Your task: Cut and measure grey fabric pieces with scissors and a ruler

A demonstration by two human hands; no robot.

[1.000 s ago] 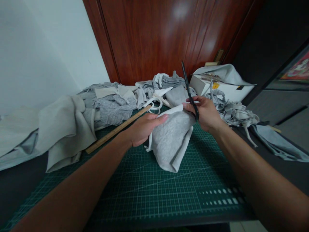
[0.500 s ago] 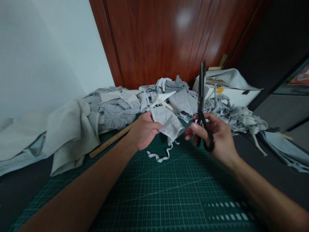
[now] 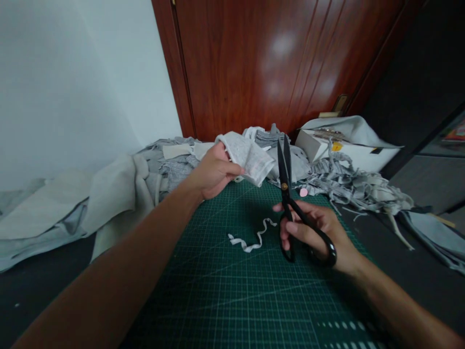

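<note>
My left hand [image 3: 218, 172] pinches a small piece of light grey fabric [image 3: 250, 157], raised above the mat, with the thumb on its near side. In my right hand [image 3: 319, 230] is a pair of black scissors [image 3: 286, 186]; the fingers go through the handles and the blades point up, slightly parted. The blades stand just right of the fabric, apart from it. A thin curled strip of pale fabric [image 3: 250, 246] lies on the green cutting mat [image 3: 232, 291] between my hands. Beside the blades a pink round piece [image 3: 303, 192] rests near the mat's far edge.
Heaped grey fabric [image 3: 112, 194] runs along the left and back. On the right lie tangled fabric strips [image 3: 363, 186] in front of a white box [image 3: 363, 157]. Behind stand a brown wooden door [image 3: 254, 68] and a white wall [image 3: 90, 72].
The fabric in my left hand has been lifted and turned. My right hand has come lower, and the scissors' blades have parted a little. The curled strip lies separate from the fabric.
</note>
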